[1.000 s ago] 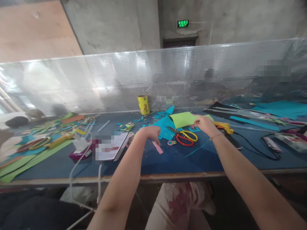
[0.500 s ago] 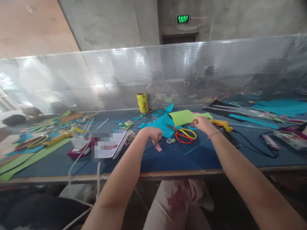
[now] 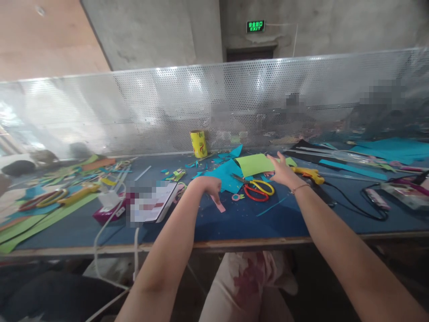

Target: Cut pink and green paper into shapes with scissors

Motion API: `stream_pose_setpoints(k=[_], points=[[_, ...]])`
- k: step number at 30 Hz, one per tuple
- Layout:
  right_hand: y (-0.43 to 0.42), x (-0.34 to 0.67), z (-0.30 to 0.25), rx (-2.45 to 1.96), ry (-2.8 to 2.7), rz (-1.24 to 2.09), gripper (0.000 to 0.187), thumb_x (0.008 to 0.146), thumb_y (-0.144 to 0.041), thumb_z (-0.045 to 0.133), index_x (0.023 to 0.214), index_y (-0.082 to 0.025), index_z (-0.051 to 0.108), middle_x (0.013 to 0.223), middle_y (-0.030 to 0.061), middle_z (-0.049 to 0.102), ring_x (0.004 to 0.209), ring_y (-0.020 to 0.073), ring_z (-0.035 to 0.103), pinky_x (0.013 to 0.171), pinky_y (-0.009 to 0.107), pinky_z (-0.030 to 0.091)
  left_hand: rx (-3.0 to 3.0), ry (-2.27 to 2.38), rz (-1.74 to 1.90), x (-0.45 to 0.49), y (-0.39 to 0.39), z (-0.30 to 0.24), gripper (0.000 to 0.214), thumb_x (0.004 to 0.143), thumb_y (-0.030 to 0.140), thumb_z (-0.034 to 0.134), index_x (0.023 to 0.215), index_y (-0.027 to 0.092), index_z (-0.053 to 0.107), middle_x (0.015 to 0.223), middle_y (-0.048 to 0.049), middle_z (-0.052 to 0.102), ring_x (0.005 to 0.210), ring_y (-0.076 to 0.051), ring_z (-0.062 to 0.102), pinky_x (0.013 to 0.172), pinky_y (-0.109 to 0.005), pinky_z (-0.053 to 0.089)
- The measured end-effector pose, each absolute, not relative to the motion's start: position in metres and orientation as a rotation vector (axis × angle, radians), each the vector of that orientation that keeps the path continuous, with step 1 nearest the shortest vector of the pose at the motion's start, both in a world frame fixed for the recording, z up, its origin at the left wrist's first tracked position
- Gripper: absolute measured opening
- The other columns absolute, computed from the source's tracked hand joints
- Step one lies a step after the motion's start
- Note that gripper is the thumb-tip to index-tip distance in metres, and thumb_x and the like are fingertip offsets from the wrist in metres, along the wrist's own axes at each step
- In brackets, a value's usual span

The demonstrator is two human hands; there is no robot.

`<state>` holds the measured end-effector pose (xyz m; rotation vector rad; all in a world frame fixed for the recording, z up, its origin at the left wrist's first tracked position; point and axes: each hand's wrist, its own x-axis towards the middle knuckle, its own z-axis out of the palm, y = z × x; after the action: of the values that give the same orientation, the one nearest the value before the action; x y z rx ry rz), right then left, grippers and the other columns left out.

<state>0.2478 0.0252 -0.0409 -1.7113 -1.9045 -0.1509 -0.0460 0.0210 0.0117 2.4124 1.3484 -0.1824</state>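
Note:
My left hand [image 3: 213, 185] is closed on a small pink strip [image 3: 220, 206] that pokes out below its fingers, just above the blue tabletop. My right hand [image 3: 282, 171] is open, its fingers spread, over the right end of a light green sheet [image 3: 254, 164]; whether it touches the sheet I cannot tell. A bit of pink shows beneath that hand. Between the hands lie scissors [image 3: 257, 189] with one red and one yellow handle, blades over blue sheet pieces [image 3: 224, 173]. Beside them rests a small pink ring with green tips [image 3: 237, 197].
A tilted tablet-like screen [image 3: 151, 203] and a magenta power strip [image 3: 107, 214] with white cables stand at left. A yellow glue gun [image 3: 310, 174] lies right of my right hand. Behind stands a yellow tape roll [image 3: 199, 144] before a perforated metal screen [image 3: 140, 112]. Scraps litter the left.
My right hand has opened; its fingers were pinched together near the green sheet's right edge and are now spread. My left hand keeps hold of the pink strip, almost unmoved.

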Motion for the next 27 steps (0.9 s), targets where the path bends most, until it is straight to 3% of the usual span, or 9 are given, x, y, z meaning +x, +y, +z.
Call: stream_pose_setpoints(k=[3,5,9,12,21,27], points=[[0.023,0.244,-0.038,-1.731,-1.879,-0.148,0.096,0.053,-0.010,0.067,0.136,-0.023,0.021,0.141,0.0214,-0.001,0.100,0.0330,0.054,0.079,0.038,0.045,2.400,1.490,-0.358,-0.047,0.020,0.014,0.049,0.033,0.048,0.074,0.069,0.018,0.063,0.059,-0.0022,0.056,0.059,-0.018,0.051,0.057,-0.027,0.039],[0.023,0.243,-0.037,-1.731,-1.865,-0.152,0.096,0.053,-0.013,0.068,0.136,-0.019,0.021,0.141,0.0232,0.002,0.103,0.0340,0.052,0.081,0.038,0.044,2.368,1.512,-0.363,-0.046,0.021,0.012,0.053,0.027,0.051,0.075,0.066,0.018,0.063,0.058,-0.0029,0.056,0.057,-0.019,0.051,0.055,-0.028,0.040],[0.028,0.244,-0.037,-1.598,-1.941,-0.158,0.071,0.063,-0.020,0.062,0.128,-0.013,0.036,0.125,0.0202,0.039,0.113,0.0296,0.044,0.089,0.038,0.040,2.310,1.492,-0.245,-0.042,0.023,0.005,0.053,0.017,0.048,0.077,0.057,0.017,0.059,0.052,-0.0020,0.055,0.050,-0.018,0.050,0.050,-0.029,0.041],[0.033,0.244,-0.038,-1.566,-1.923,-0.161,0.063,0.065,-0.022,0.060,0.123,-0.010,0.041,0.112,0.0173,0.049,0.111,0.0264,0.045,0.091,0.036,0.039,2.265,1.458,-0.213,-0.041,0.022,0.004,0.052,0.016,0.046,0.077,0.054,0.017,0.057,0.049,-0.0004,0.053,0.048,-0.016,0.050,0.050,-0.028,0.041],[0.034,0.240,-0.038,-1.591,-1.909,-0.130,0.037,0.064,-0.018,0.061,0.101,-0.013,0.056,0.102,0.0138,0.056,0.092,0.0210,0.055,0.083,0.034,0.043,2.330,1.366,-0.365,-0.037,0.018,0.004,0.052,0.030,0.046,0.076,0.070,0.017,0.060,0.065,-0.0024,0.059,0.060,-0.017,0.052,0.058,-0.028,0.041],[0.023,0.232,-0.027,-1.628,-1.917,-0.032,0.009,0.068,-0.018,0.059,0.076,-0.014,0.062,0.072,0.0059,0.064,0.068,0.0156,0.060,0.064,0.026,0.045,2.618,1.242,-0.205,-0.031,-0.005,0.016,0.025,0.051,0.029,0.069,0.073,0.019,0.062,0.076,-0.0022,0.062,0.070,-0.018,0.054,0.062,-0.025,0.040]])
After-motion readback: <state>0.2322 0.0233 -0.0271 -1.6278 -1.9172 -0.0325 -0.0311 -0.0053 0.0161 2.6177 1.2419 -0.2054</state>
